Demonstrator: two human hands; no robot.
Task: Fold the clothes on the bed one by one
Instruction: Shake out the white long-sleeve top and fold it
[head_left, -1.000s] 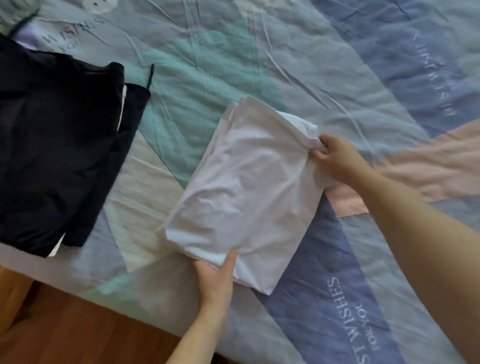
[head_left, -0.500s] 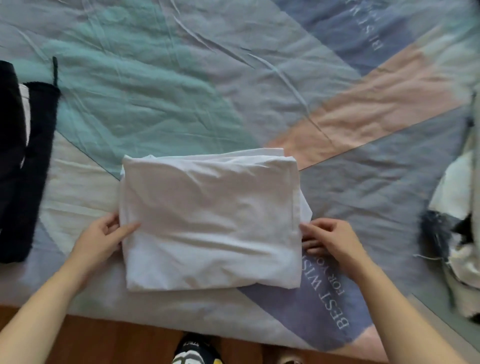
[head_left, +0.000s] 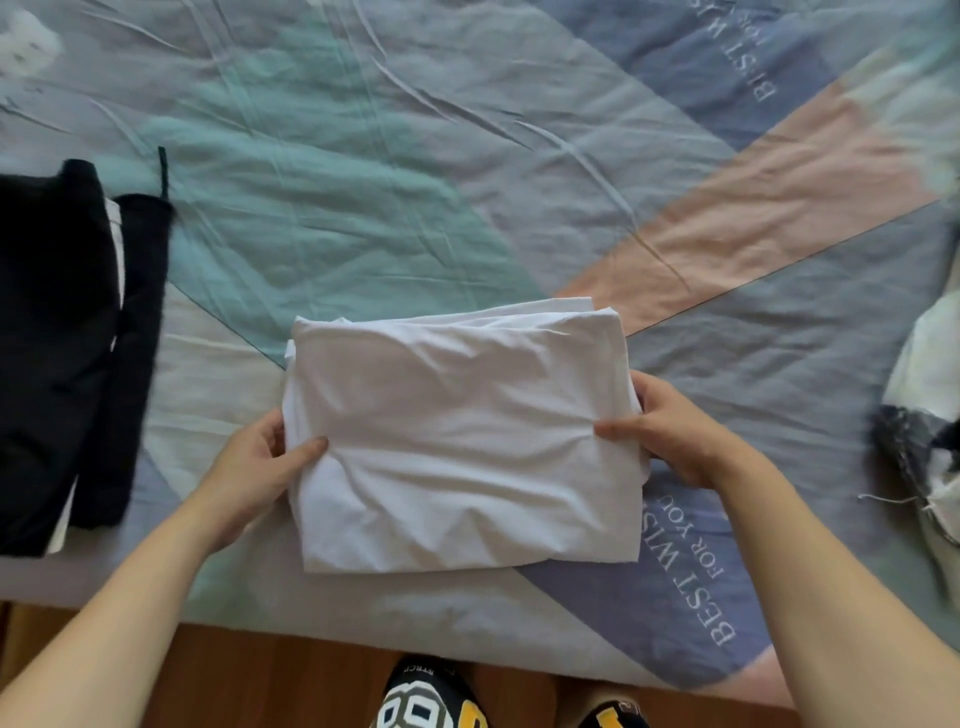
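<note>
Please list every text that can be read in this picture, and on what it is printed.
"BEST WISHES FOR YOU", partly covered by the white garment: printed on the bedsheet, near edge.
"BEST W...": same sheet, far right; second line blurred, unreadable.
Letters on the slipper: too small to read.

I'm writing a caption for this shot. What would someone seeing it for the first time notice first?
The folded white garment lies in the middle, near the bed's front edge, gripped at its sides by the left hand and the right hand, thumbs on top. Dark folded clothes sit at the left edge, and a black-and-white unfolded piece lies at the far right on the patchwork bedspread.
</note>
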